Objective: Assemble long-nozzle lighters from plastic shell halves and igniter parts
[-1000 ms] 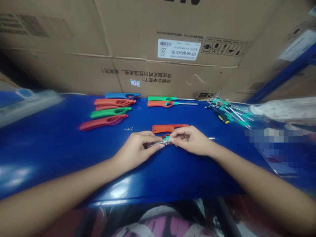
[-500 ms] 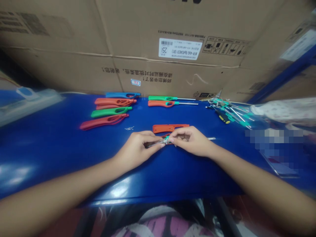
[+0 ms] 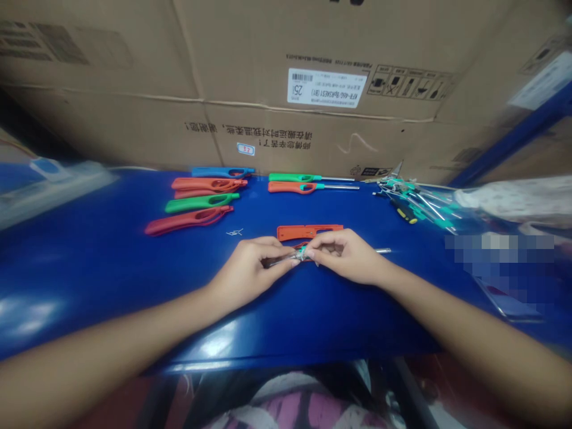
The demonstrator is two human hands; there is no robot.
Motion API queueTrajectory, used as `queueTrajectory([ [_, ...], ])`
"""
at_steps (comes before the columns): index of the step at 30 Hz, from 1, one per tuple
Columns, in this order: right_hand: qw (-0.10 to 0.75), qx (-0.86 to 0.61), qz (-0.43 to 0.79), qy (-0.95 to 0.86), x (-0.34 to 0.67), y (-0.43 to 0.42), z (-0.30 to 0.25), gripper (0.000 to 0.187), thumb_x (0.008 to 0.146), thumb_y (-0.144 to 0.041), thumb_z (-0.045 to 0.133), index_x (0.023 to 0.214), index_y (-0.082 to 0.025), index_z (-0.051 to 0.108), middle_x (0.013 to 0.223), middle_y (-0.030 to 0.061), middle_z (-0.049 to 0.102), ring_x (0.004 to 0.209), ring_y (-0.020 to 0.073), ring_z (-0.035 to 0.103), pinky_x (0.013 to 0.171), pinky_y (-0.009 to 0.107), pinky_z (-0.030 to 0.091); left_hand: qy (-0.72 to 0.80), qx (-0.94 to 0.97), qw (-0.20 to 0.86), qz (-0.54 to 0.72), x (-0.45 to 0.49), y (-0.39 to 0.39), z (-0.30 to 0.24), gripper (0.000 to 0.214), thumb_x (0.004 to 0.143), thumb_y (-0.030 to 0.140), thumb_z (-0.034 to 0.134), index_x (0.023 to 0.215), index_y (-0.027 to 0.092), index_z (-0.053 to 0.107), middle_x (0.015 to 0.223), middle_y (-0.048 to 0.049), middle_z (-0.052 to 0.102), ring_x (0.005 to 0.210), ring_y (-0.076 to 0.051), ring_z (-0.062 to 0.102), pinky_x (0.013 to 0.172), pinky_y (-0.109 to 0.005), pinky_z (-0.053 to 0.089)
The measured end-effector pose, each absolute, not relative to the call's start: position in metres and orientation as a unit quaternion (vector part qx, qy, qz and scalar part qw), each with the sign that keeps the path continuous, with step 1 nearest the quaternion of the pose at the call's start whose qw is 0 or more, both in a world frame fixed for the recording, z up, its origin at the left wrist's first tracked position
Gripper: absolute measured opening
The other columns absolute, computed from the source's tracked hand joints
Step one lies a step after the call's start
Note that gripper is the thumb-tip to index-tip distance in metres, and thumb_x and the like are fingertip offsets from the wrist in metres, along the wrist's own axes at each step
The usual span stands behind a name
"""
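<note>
Near the table's middle, both hands close over a partly opened lighter (image 3: pixel 302 254) with a long metal tube (image 3: pixel 383 251) sticking out to the right. My left hand (image 3: pixel 252 262) grips its handle end from the left, thumb and fingers around it. My right hand (image 3: pixel 343 255) pinches at the turquoise trigger part and thin wires in the middle; its fingertips meet my left thumb tip there. Much of the lighter is hidden behind the fingers. Just beyond them lies a loose orange shell half (image 3: pixel 290 232), inner side up.
Several coloured lighter shells (image 3: pixel 196 203) lie left, with small screws (image 3: pixel 235 232) nearby. Two lighters (image 3: pixel 292 187) with tubes lie behind. At right are a pile of turquoise-and-metal inserts (image 3: pixel 420 202) and a black-yellow screwdriver (image 3: pixel 403 211). A cardboard box (image 3: pixel 156 131) walls the back.
The fingertips have shifted very slightly at the turquoise part, my left thumb tip a little further right. Everything else stays in place.
</note>
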State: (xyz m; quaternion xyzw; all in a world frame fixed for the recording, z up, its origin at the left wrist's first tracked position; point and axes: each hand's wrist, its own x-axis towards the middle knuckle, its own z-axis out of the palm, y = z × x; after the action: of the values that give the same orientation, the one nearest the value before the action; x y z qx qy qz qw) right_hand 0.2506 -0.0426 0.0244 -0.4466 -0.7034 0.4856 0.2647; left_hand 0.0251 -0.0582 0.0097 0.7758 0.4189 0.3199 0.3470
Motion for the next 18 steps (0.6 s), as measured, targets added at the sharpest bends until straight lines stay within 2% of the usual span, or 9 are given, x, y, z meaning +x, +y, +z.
queueTrajectory([
  [6,0.26,-0.452,0.482,-0.704,0.2506,-0.0427,0.0241,0.024,0.084,-0.037,0.067,0.085,-0.014,0.073,0.069,0.0023,0.065,0.06,0.0114,0.053,0.056,0.025,0.042,0.415,0.777,0.35,0.32,0.0254,-0.0564,0.0073,0.02,0.092,0.029,0.067,0.105,0.022,0.08,0.09,-0.0035,0.072,0.075,-0.015,0.064,0.066,-0.026,0.046],
  [18,0.26,-0.457,0.476,-0.705,0.2509,-0.0415,0.0235,0.027,0.083,-0.041,0.069,0.085,-0.015,0.074,0.071,0.0039,0.068,0.063,0.0136,0.058,0.06,0.028,0.047,0.401,0.791,0.334,0.321,0.0263,-0.0566,0.008,0.021,0.094,0.029,0.065,0.107,0.021,0.079,0.09,-0.0042,0.072,0.073,-0.014,0.064,0.064,-0.025,0.045],
])
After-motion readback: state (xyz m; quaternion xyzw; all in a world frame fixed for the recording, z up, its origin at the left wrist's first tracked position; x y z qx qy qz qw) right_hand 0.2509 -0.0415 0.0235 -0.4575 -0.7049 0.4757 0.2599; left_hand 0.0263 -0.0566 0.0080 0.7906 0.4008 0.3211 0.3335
